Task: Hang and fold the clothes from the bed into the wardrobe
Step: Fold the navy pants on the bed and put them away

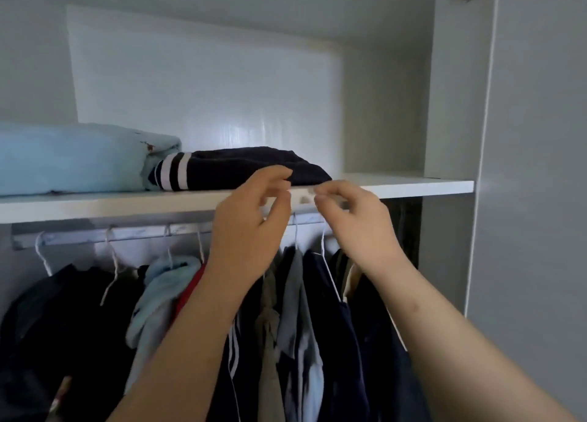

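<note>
Both forearms are up in front of the shelf (413,186), and the hands sit right at its front edge. On the shelf, near the middle, lies the folded dark garment (247,164), white stripes showing at its left end, pushed up against a folded pale blue blanket (70,158) further left along the same shelf.

Left hand (251,234): its fingers (279,175) are curled, tips right at the garment's front edge above the shelf lip. With the blur there I cannot tell whether they pinch the cloth or only pass in front of it.

Right hand (359,227): fingers (324,199) loosely curled, thumb close to forefinger, nothing held. They are level with the shelf edge, just beside the garment's right corner and apart from the cloth.

Under the shelf runs the rail (143,234), and white hangers carry a packed row of hanging clothes (311,310), mostly dark, with one pale blue piece below the blanket's end of the shelf.
</note>
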A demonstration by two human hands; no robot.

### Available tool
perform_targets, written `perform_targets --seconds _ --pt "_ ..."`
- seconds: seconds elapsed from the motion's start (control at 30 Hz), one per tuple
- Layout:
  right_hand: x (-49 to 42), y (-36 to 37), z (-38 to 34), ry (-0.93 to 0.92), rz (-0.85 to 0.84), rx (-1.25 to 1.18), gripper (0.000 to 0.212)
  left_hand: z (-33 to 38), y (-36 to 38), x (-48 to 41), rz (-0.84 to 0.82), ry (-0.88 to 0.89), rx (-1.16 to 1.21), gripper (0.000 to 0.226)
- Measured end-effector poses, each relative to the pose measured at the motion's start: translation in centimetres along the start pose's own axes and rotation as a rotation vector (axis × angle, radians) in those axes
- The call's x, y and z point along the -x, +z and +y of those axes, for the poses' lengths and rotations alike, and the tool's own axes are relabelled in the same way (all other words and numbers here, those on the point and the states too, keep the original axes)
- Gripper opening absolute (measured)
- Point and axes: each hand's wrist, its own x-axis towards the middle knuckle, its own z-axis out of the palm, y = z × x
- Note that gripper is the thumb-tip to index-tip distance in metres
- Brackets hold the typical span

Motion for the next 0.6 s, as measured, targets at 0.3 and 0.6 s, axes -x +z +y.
perform_targets --seconds 0.3,0.6 --pt "10.0 -4.0 3.2 0.323 0.178 -0.078 0.018 0.3 6.0 7.8 -0.272 -0.344 0.46 0.037" --pt "26.5 -13.6 4.3 0.76 0.539 0.072 0.012 8.7 13.8 20.6 -0.827 -0.533 0.655 0.027"
